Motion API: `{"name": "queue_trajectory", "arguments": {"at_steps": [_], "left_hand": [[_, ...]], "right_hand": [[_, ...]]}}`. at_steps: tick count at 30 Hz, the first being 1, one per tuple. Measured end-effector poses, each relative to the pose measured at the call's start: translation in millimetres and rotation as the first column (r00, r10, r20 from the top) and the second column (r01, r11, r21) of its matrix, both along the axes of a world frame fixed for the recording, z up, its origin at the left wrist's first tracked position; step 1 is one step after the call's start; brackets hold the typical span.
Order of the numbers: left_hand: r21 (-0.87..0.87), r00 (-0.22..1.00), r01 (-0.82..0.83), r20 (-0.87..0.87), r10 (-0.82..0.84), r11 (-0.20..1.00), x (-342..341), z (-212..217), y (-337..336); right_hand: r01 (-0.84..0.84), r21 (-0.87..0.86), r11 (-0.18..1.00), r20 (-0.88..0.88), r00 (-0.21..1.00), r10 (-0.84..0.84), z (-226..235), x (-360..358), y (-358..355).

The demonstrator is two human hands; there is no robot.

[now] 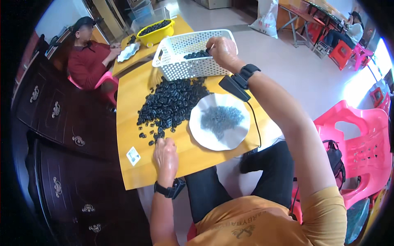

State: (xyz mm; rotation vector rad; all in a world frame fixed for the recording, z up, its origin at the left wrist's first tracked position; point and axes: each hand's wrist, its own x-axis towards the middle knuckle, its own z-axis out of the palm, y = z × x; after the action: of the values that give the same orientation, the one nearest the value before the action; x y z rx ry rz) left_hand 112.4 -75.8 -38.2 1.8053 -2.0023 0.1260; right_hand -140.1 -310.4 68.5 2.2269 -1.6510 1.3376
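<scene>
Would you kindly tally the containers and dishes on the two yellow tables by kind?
White basket: 1
Yellow bowl: 1
White plates: 2, one near the hands, one on the far table
Total: 4

Small white label card on table
</scene>
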Motion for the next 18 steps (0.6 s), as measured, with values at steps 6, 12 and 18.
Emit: {"name": "queue_trajectory", "arguments": {"at_steps": [6, 12, 18], "left_hand": [[0.045, 0.988, -0.023, -0.148, 0.03, 0.999, 6.4, 1.7, 2.6], [0.024, 0.996, -0.021, -0.084, 0.023, 0.999, -0.5, 3.3, -0.3], [0.024, 0.759, 0.027, -0.651, -0.005, 0.999, -16.2, 5.1, 19.5]], "right_hand": [[-0.093, 0.085, 0.992, -0.169, 0.98, 0.107, 1.7, -9.1, -11.9], [-0.114, 0.037, 0.993, 0.02, 0.993, 0.113, -23.4, -28.1, 39.3], [-0.375, 0.31, 0.874, 0.018, 0.921, 0.389, -49.4, -48.4, 143.2]]}}
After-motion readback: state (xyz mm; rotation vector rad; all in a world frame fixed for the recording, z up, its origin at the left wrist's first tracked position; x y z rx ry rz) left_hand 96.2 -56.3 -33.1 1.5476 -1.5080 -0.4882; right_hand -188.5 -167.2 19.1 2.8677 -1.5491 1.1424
